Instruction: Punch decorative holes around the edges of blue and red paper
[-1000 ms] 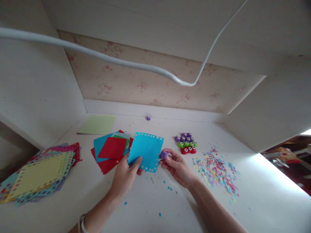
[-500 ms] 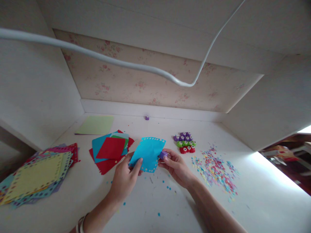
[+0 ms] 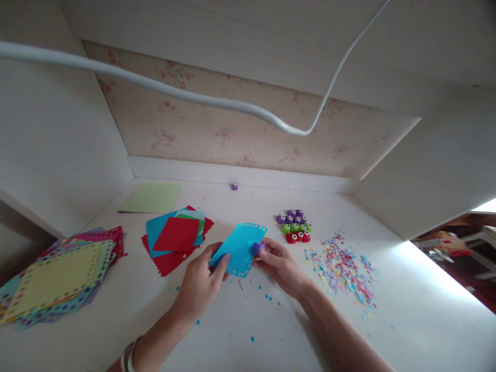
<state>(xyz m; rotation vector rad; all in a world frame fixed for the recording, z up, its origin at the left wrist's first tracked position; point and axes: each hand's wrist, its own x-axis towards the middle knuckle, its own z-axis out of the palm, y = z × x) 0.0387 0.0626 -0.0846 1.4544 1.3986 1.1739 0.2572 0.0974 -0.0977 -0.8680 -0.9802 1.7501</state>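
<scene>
A blue sheet of paper (image 3: 239,248) with small holes punched along its edges is pinched in my left hand (image 3: 203,281), thumb on top and fingers beneath. My right hand (image 3: 281,266) grips a small purple craft punch (image 3: 258,248), which sits over the sheet's right edge. Whether the paper is fully inside the punch's slot I cannot tell. Tiny blue paper bits (image 3: 267,296) lie on the white tabletop (image 3: 228,336) below the hands.
Several purple, green and red punches (image 3: 296,227) stand grouped to the right, beside scattered confetti (image 3: 349,268). Coloured sheets (image 3: 177,235) and punched papers (image 3: 58,279) lie left; pale green paper (image 3: 151,197) and one purple punch (image 3: 234,186) sit behind. A white cable (image 3: 186,95) crosses above.
The purple punch has shifted slightly left, from beside the blue sheet's right edge to over it. The sheet has tilted and bent a little, its top edge moving right.
</scene>
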